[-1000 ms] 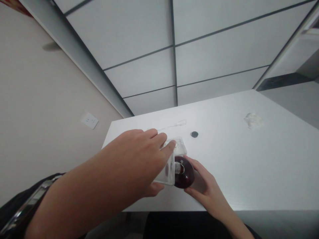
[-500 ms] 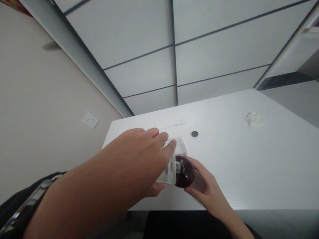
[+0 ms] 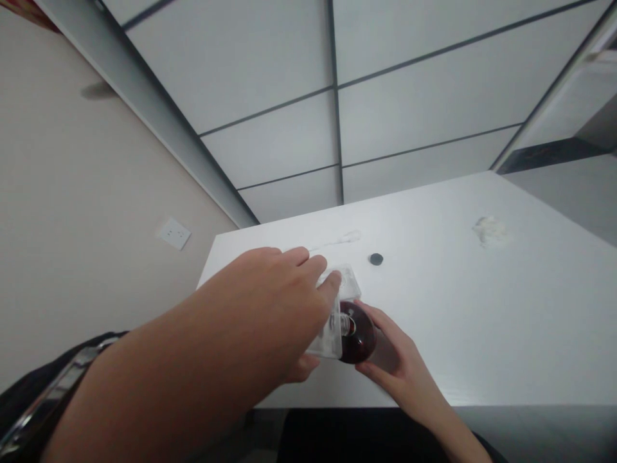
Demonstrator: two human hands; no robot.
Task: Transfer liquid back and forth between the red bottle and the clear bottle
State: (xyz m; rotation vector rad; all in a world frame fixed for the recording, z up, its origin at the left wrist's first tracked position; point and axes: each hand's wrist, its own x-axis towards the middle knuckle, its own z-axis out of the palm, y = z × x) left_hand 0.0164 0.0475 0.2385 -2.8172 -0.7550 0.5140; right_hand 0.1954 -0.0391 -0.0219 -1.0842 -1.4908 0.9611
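My left hand is wrapped round a clear, square-edged container, tilted on its side. My right hand grips a round bottle of dark red liquid from the right, thumb and fingers on either side. The bottle's clear threaded neck points left and meets the container's edge. Just behind them a clear flat piece lies on the white table. What is inside the container is hard to make out, and my left hand hides much of it.
A small dark round cap lies behind the bottle. Near the back edge is a thin clear utensil with a rounded end. Crumpled white tissue sits at the right of the white table. Cabinet panels stand behind.
The container in my left hand has shifted slightly over the bottle's neck. Both hands keep their grips in almost the same place.
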